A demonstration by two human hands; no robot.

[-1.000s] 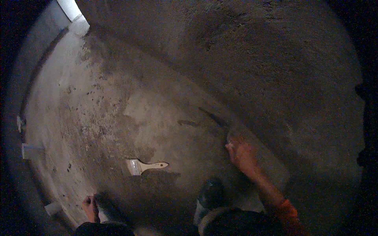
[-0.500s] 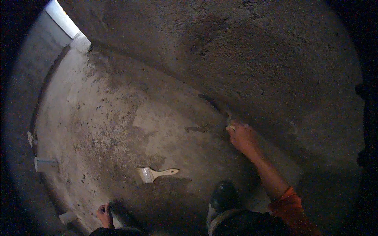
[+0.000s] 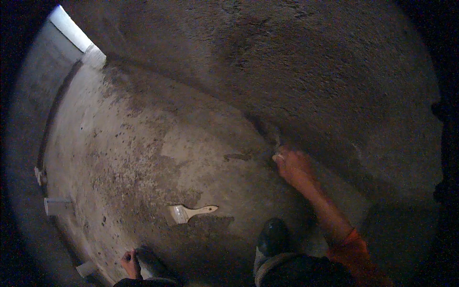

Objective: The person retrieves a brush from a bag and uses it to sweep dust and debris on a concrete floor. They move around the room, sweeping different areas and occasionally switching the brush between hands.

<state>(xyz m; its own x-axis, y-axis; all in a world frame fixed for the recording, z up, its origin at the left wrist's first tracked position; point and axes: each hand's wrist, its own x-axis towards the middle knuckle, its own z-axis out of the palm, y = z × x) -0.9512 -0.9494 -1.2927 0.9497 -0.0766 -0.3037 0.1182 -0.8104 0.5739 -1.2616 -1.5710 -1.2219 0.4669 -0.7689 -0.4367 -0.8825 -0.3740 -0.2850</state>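
Observation:
My right hand (image 3: pixel 294 165) is closed round the pale handle of a trowel (image 3: pixel 277 138), low along the joint where the floor meets the rough wall. The trowel's thin bent neck shows dimly past my fingers, and its blade blends into the dark strip there. At the lower left, my left hand (image 3: pixel 130 263) is closed with its fingers curled, beside my boot (image 3: pixel 150 262), and I see nothing in it. A flat paintbrush (image 3: pixel 193 212) with a pale wooden handle lies on the floor between my hands, touching neither.
A rough dark wall (image 3: pixel 334 71) rises along the right. My other boot (image 3: pixel 274 237) stands near the lower middle. Two short pale pipe stubs (image 3: pixel 58 206) (image 3: pixel 86 269) stick out along the left wall. A bright opening (image 3: pixel 71 28) lies at the far upper left; damp patches and crumbs mark the floor.
The view has shifted slightly. My right hand has moved a little left with the trowel, its neck now fainter. My left hand stays curled near the boot, and the paintbrush lies still.

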